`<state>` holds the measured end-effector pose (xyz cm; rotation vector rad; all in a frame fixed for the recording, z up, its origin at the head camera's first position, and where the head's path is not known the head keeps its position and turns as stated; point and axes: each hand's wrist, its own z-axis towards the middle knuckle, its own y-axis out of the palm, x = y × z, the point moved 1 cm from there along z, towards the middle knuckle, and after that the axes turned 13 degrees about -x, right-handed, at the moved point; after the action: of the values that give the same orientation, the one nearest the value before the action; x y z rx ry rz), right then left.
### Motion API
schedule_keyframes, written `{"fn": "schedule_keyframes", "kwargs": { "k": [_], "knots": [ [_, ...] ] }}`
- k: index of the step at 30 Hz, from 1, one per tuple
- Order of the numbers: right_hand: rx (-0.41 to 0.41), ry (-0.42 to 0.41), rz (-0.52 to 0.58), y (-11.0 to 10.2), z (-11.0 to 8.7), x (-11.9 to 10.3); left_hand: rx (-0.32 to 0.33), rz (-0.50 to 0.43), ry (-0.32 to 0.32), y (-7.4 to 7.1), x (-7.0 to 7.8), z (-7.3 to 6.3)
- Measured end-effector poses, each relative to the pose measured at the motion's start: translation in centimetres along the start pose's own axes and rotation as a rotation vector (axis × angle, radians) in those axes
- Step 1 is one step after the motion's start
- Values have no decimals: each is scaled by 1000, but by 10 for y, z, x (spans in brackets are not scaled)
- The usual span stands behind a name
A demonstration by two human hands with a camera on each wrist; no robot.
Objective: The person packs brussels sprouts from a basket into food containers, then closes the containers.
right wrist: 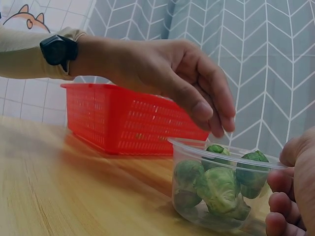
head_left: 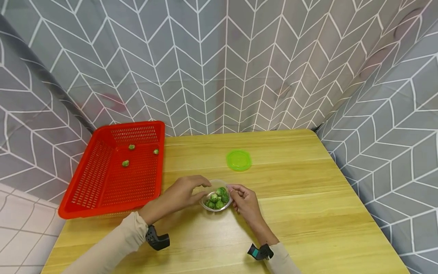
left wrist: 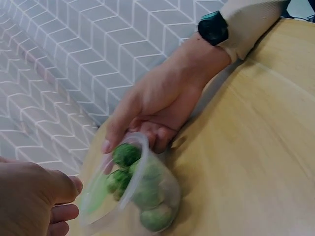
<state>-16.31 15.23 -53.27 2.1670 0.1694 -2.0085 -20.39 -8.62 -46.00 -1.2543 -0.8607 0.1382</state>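
Observation:
A clear plastic container (head_left: 214,211) stands on the table with several Brussels sprouts (head_left: 219,198) inside. My right hand (head_left: 247,201) pinches its rim at the right side, thumb on top and fingers beneath the edge. My left hand (head_left: 187,192) hovers at the container's left rim, its fingers loosely bent and holding nothing. In the right wrist view the left hand (right wrist: 162,69) hangs above the rim, apart from the sprouts (right wrist: 219,187). The left wrist view shows the right thumb on the rim of the container (left wrist: 142,167).
A red perforated basket (head_left: 159,171) sits on the left of the table, with three sprouts in it, one a Brussels sprout (head_left: 126,163) near its middle. A green lid (head_left: 238,160) lies behind the container. Patterned curtains (head_left: 212,64) border the wooden table (head_left: 308,213).

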Motion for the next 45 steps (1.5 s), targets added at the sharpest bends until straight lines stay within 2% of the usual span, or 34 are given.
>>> {"fn": "schedule_keyframes", "kwargs": {
  "k": [11,18,25,32,40,45],
  "knots": [
    [-9,-2,3,-1,1,1,155,39,-11,-28,-17,-15],
    [-8,1,-2,0,1,1,172,6,-106,-43,-24,-27],
    [1,3,-1,1,1,2,199,-17,-160,-53,-32,-37],
    [4,4,0,1,1,2,211,11,-226,-66,-40,-50],
    [7,4,-11,1,1,2,251,50,-246,-79,-55,-66],
    [6,7,-11,1,1,2,275,78,-286,-86,-68,-76]
  ]
}}
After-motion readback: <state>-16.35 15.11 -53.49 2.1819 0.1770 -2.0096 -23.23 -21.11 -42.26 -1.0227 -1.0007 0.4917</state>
